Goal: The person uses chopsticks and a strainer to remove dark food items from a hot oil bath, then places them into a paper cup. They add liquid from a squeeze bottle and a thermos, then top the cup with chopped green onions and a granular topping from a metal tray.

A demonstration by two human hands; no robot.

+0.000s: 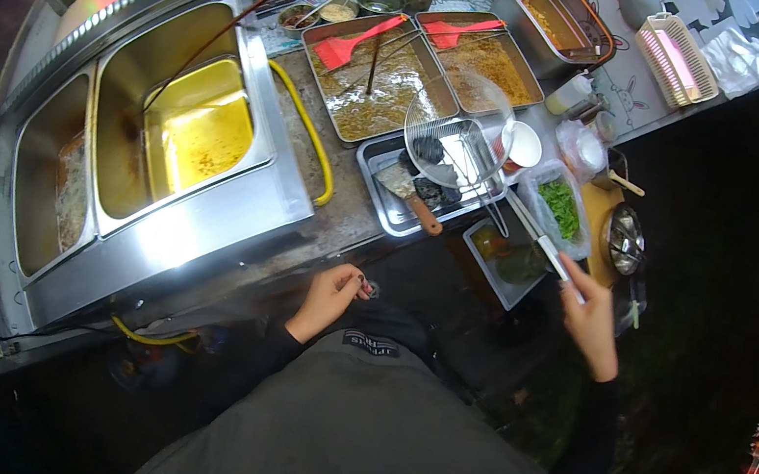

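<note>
My right hand (pixel 587 311) grips the pale handle of a round wire skimmer (pixel 459 130). The skimmer's mesh hangs over a steel tray (pixel 373 195), where dark black pieces of food (pixel 431 192) lie. A scraper with a wooden handle (pixel 422 212) rests across this tray's near side. In front of my dark apron, my left hand (pixel 333 293) is held low with curled fingers. Something small and pinkish shows at its fingertips, too unclear to name. Right of the tray are a white paper cup (pixel 522 145) and a plastic bag of chopped greens (pixel 559 206).
On the left is a steel fryer (pixel 163 240) with yellow oil (pixel 199 127) and a long stick leaning in it. Behind the tray, two sauce pans (pixel 320 97) (pixel 519 106) hold red brushes (pixel 350 46). A yellow hose (pixel 311 129) curves beside the fryer. A lower container (pixel 506 257) sits below the counter edge.
</note>
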